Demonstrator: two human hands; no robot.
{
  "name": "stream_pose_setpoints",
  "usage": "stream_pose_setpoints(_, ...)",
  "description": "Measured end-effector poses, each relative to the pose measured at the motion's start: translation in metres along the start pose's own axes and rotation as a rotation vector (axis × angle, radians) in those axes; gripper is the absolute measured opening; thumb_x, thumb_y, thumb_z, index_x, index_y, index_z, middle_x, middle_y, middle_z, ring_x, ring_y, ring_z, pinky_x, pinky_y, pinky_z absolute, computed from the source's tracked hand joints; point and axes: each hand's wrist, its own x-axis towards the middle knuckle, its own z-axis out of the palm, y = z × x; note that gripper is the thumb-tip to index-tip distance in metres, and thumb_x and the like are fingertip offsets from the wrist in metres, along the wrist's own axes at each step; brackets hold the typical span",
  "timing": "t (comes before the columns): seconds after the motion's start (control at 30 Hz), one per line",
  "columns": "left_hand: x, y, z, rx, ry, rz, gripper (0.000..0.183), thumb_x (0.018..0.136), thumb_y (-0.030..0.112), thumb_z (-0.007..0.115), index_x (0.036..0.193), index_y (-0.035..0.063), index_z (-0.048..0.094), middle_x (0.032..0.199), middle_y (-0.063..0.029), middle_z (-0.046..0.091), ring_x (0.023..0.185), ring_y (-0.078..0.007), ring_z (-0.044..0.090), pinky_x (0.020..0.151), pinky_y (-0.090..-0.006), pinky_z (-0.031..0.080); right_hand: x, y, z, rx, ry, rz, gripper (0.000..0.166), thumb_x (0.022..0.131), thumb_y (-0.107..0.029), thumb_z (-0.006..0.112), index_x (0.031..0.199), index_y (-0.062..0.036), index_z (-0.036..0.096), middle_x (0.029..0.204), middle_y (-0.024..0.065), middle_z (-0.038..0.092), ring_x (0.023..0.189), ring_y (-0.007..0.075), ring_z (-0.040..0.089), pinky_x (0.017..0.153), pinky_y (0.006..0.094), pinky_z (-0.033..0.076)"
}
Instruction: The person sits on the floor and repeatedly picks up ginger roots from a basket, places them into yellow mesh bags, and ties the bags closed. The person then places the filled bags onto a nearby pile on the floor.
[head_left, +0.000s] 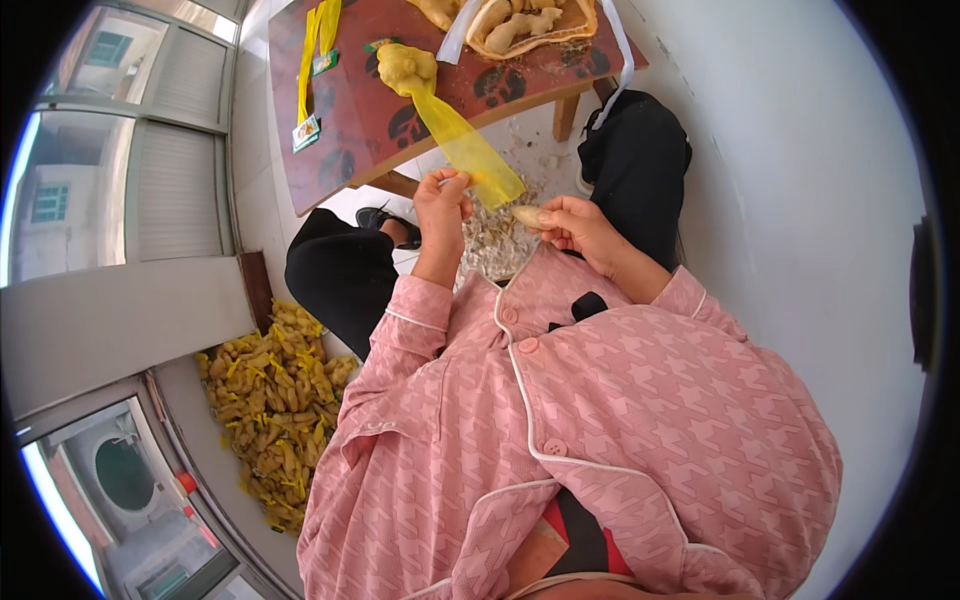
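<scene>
Between the thumb and fingers of my left hand (442, 210) is the edge of a yellow mesh net bag (465, 146). Its loose end hangs past the table's front edge, while its filled end, a bulging lump of ginger (407, 69), rests on the tabletop. My right hand (574, 229) pinches a small, pale, oval piece of ginger (531, 217) close to the bag's loose end, apart from it. Whether the loose end is spread at its mouth cannot be made out.
An orange-rimmed bag of ginger roots (517, 30) sits on the red-brown table (352, 112). Flat yellow nets (306, 67) with printed tags lie at its left. Peelings and scraps (495, 240) cover the floor between my knees. Many netted ginger packs (277, 405) are heaped by the left wall.
</scene>
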Motion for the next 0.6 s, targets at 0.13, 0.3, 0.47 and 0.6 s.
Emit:
stream_pose_setpoints(0.13,-0.004,0.002,0.001,0.018,0.003,0.008,0.017,0.086,0.008,0.062,0.096,0.0021,0.049,0.076,-0.0101,0.062,0.041,-0.009,0.042,0.039,-0.0235,0.031,0.004,0.001,0.0,-0.022,0.084,-0.088,0.029,0.088,-0.025,0.065,0.106,-0.0028,0.057,0.094,0.0051,0.066,0.074,0.0036,0.053,0.062,0.0175,0.042)
stream_pose_setpoints(0.3,-0.003,0.001,-0.002,0.019,0.001,0.021,0.015,0.087,0.008,0.061,0.095,0.0028,0.049,0.077,-0.0112,0.064,0.041,-0.0091,0.043,0.038,-0.0234,0.031,0.004,0.002,0.005,-0.008,0.056,-0.104,0.029,0.09,-0.024,0.063,0.107,-0.0027,0.056,0.095,0.0049,0.066,0.072,0.0027,0.051,0.061,0.0166,0.04)
stream_pose_setpoints(0.47,-0.006,0.003,-0.002,0.08,0.016,0.044,0.013,0.088,0.006,0.059,0.096,0.0027,0.049,0.079,-0.0114,0.065,0.041,-0.0088,0.043,0.039,-0.0229,0.033,0.0,-0.012,0.021,0.027,-0.012,-0.225,0.029,0.092,-0.024,0.061,0.11,-0.003,0.055,0.097,0.0052,0.065,0.071,0.0019,0.049,0.06,0.0165,0.039)
stream_pose_setpoints(0.6,-0.013,0.009,0.003,0.131,-0.021,0.107,0.016,0.089,0.006,0.058,0.102,0.0012,0.05,0.081,-0.0107,0.065,0.043,-0.0083,0.045,0.04,-0.0216,0.036,0.003,-0.011,0.028,-0.019,0.0,-0.22,0.03,0.092,-0.025,0.061,0.111,-0.0031,0.054,0.097,0.0046,0.065,0.071,0.0022,0.048,0.062,0.0166,0.038)
